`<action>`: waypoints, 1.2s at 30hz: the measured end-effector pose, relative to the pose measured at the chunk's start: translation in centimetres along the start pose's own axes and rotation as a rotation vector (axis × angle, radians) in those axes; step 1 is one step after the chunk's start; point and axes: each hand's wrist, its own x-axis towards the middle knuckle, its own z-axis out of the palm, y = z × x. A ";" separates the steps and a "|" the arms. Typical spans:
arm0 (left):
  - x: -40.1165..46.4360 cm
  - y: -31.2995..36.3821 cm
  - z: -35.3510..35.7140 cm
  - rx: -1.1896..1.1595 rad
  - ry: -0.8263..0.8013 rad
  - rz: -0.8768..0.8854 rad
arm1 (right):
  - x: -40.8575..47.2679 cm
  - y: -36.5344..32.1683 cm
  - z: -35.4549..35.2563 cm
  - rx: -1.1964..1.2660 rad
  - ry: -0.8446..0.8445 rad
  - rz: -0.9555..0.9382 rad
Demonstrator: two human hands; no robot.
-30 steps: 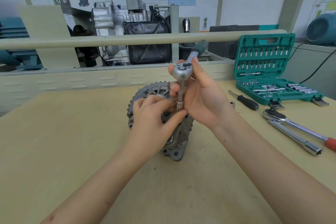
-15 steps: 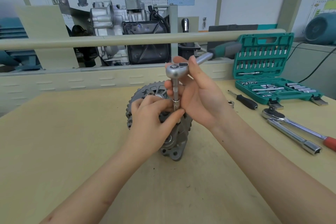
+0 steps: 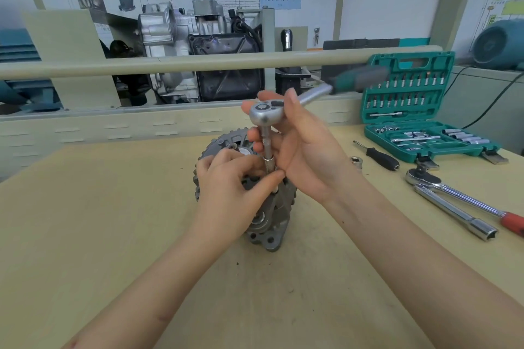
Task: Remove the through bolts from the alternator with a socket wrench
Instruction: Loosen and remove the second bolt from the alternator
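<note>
The grey alternator (image 3: 266,224) stands on the wooden bench (image 3: 99,221) in the middle of the head view. A socket wrench (image 3: 266,115) stands upright over its top, extension and socket pointing down into the housing. Its green handle is blurred and points to the right. My right hand (image 3: 306,150) wraps the ratchet head and the extension. My left hand (image 3: 232,190) rests on the alternator and pinches the socket at its lower end. The bolt under the socket is hidden by my fingers.
An open green socket set case (image 3: 419,110) stands at the back right. A black screwdriver (image 3: 381,157), a loose socket (image 3: 355,162), a second ratchet with a red grip (image 3: 453,193) and a long socket bar (image 3: 459,215) lie on the right. A rail crosses behind the bench.
The wrench handle has swung clockwise from pointing away to pointing right, and the ratchet head has shifted slightly left. Both hands have kept their hold.
</note>
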 end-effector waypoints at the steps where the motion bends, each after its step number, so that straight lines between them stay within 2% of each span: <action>1: 0.0 0.0 0.0 -0.014 -0.017 0.001 | 0.1 0.0 0.0 -0.013 0.018 0.017; 6: 0.0 0.5 -0.2 -0.112 -0.077 -0.037 | 0.3 -0.3 -0.1 0.029 0.016 0.087; 9: 0.1 0.4 -0.5 -0.110 -0.070 -0.059 | 0.1 -0.3 0.1 0.039 -0.054 0.062; 14: 0.3 0.5 -0.4 -0.115 -0.069 -0.079 | -0.1 -0.4 -0.1 0.076 -0.025 0.024; 22: 0.1 -0.2 -0.6 -0.132 -0.159 -0.035 | 0.0 -0.3 0.5 -0.071 -0.005 0.085; 28: 0.3 0.2 -0.6 -0.114 -0.064 -0.057 | -0.3 -0.1 0.8 -0.014 0.015 0.009; 36: 0.4 -0.4 -0.8 -0.165 -0.215 -0.026 | 0.0 -0.2 0.6 -0.076 0.003 0.062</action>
